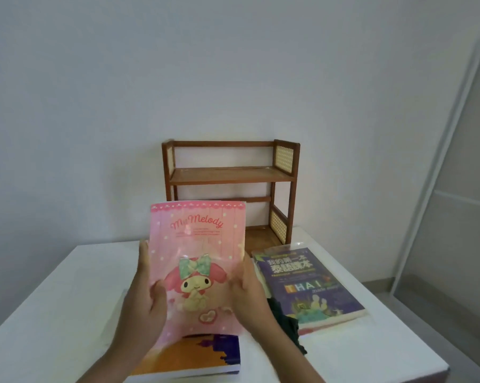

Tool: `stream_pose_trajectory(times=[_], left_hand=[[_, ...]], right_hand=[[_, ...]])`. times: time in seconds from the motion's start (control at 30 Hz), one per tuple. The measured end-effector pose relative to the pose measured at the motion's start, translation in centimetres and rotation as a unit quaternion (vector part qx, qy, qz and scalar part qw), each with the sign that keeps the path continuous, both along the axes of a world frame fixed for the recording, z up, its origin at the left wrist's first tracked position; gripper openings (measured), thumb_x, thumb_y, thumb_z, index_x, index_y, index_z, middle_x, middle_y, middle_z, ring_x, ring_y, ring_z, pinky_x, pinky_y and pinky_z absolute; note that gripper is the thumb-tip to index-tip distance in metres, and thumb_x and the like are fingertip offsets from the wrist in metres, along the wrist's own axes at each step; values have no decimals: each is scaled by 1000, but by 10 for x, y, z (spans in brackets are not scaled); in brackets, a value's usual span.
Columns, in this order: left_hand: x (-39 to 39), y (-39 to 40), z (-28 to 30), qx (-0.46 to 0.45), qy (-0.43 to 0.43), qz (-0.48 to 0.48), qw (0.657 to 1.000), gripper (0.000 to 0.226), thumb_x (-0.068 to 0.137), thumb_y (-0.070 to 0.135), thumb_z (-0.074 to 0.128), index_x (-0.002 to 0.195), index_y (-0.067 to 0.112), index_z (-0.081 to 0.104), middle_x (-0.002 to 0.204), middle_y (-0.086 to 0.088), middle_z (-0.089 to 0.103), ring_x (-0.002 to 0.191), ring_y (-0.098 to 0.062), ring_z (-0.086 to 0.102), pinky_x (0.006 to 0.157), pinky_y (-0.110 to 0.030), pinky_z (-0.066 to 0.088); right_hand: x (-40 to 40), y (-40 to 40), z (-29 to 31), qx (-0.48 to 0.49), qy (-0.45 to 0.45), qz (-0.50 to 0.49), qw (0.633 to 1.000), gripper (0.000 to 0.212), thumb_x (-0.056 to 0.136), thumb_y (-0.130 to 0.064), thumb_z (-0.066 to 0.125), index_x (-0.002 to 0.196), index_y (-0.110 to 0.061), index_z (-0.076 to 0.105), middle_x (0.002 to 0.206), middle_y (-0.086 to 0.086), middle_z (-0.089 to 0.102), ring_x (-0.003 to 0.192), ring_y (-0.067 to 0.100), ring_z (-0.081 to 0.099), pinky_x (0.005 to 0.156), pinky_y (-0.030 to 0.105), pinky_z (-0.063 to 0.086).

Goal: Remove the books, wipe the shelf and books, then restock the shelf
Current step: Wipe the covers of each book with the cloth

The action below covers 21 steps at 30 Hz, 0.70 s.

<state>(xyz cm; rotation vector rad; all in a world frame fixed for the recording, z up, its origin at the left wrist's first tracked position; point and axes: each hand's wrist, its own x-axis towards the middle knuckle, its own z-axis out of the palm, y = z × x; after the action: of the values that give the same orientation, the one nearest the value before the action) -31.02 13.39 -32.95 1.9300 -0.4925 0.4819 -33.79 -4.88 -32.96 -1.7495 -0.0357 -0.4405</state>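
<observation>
Both hands, left hand (147, 294) and right hand (247, 288), clasp the pink book (198, 261) by its 2 long edges (upright, cover toward me), and I judge the wooden shelf (230, 172) lies straight ahead at the table's (53, 299) far edge.

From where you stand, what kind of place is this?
Probably a room in a home: a small wooden shelf stands on a white table against a plain wall, with a pink book and a Thai language book.
</observation>
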Motion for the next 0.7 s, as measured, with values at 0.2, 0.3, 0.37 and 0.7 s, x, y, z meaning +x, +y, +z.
stream_pose_trajectory(times=[0.2,0.3,0.37,0.7], left_hand=[[32,-91,53,12,0,-58,998,83,98,9,44,147,43,-15,126,36,36,73,-15,63,55,-22,53],[59,-152,46,-1,84,-170,982,82,97,17,49,146,48,-10,133,17,52,116,-11,59,88,-37,56],[69,-190,26,12,131,-213,968,77,95,27,53,143,53,-2,133,16,53,117,-9,58,89,-42,56],[90,-253,-49,381,197,-127,894,73,96,38,35,152,18,-6,160,-3,-8,146,-22,-14,113,-52,-14]], right_hand=[[13,-86,67,-121,-24,-171,978,23,102,-26,35,124,-33,36,104,-15,58,89,9,64,64,24,57],[10,-144,89,-211,35,-230,949,19,98,-14,41,110,-28,38,94,-8,52,81,13,54,65,26,42],[16,-177,81,-278,95,-245,924,11,96,-21,49,107,-21,48,91,-6,58,75,9,58,59,22,44],[45,-238,-6,-406,251,-227,849,11,100,-23,43,104,-18,52,101,-3,67,79,10,62,76,25,55]])
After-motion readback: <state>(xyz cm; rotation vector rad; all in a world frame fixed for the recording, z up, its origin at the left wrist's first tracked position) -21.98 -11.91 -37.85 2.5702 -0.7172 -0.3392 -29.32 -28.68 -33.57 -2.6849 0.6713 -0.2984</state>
